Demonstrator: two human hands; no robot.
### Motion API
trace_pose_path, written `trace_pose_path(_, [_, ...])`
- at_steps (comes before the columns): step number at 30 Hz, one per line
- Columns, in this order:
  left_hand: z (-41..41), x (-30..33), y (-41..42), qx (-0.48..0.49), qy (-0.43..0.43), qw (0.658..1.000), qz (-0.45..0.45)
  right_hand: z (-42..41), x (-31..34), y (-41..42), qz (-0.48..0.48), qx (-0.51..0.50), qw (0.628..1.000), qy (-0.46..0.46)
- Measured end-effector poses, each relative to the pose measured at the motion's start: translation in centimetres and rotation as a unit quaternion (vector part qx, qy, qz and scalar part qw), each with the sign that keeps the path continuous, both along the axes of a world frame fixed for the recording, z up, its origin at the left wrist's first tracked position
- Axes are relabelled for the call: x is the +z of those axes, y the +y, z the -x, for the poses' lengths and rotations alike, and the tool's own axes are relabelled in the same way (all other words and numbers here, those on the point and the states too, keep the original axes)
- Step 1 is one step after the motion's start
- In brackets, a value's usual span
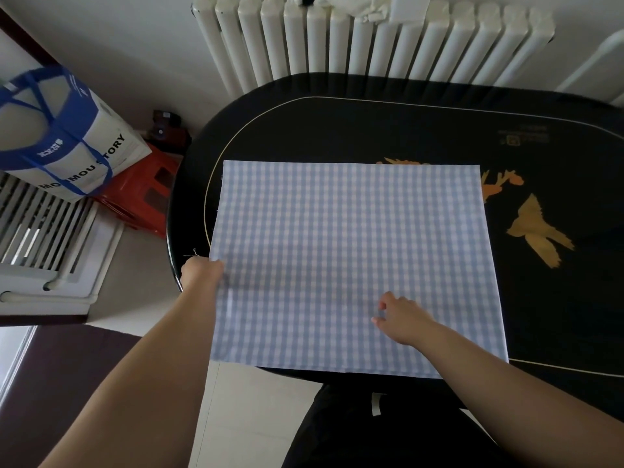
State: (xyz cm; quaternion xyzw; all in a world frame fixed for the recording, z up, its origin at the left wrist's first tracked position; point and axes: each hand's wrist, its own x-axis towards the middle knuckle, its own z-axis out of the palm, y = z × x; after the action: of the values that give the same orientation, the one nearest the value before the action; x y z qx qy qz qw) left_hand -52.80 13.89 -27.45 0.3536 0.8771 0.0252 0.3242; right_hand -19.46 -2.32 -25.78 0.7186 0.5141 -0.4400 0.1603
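A light blue and white checked cloth (351, 251) lies flat on a black oval table (557, 298), its near left part hanging past the table's edge. My left hand (202, 270) grips the cloth's left edge, the fingers tucked under the fabric and hidden. My right hand (401, 317) rests on top of the cloth near its front middle, fingers loosely bent against the fabric, pinching nothing that I can see.
Gold bird and flower figures (537, 228) decorate the tabletop right of the cloth. A white radiator (371, 42) stands behind the table. To the left sit a red plastic stool (141, 197) and a white bag with blue straps (64, 136). My dark-clothed lap (388, 430) is below.
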Motion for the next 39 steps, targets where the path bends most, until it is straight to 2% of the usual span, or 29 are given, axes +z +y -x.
trace_pose_path(8, [-0.2, 0.7, -0.5, -0.021, -0.008, 1.0, -0.021, 0.0, -0.1, -0.2, -0.009, 0.0, 1.0, 0.004])
trace_pose_path(13, [-0.2, 0.4, -1.3, 0.022, -0.001, 1.0, -0.016, 0.1, -0.1, -0.4, -0.046, 0.015, 0.999, 0.009])
trace_pose_path(16, [-0.9, 0.3, -3.0, 0.012, 0.037, 0.999, 0.014, 1.0, -0.2, -1.3, -0.105, 0.083, 0.99, 0.052])
trace_pose_path(20, [-1.2, -0.3, -4.2, -0.014, 0.073, 0.997, 0.019, 2.6, -1.2, -3.6, -0.142, 0.246, 0.956, 0.074])
trace_pose_path(24, [-0.9, -0.3, -4.1, -0.025, 0.067, 0.997, 0.02, 3.5, -1.6, -5.2, -0.108, 0.264, 0.95, 0.125])
trace_pose_path(30, [-0.6, -0.3, -4.1, -0.073, 0.081, 0.994, 0.006, 3.5, -1.3, -5.1, -0.09, 0.295, 0.941, 0.137])
trace_pose_path(33, [-0.9, -0.1, -4.5, -0.094, 0.063, 0.993, -0.012, 3.5, -0.9, -4.3, -0.138, 0.229, 0.955, 0.128])
trace_pose_path(36, [-0.7, 0.6, -4.7, -0.061, 0.02, 0.998, -0.012, 2.6, -1.3, -3.7, -0.197, 0.151, 0.966, 0.071])
trace_pose_path(39, [-0.1, 1.0, -4.2, -0.052, -0.079, 0.995, -0.016, 1.8, -1.7, -3.8, -0.165, 0.208, 0.964, 0.024])
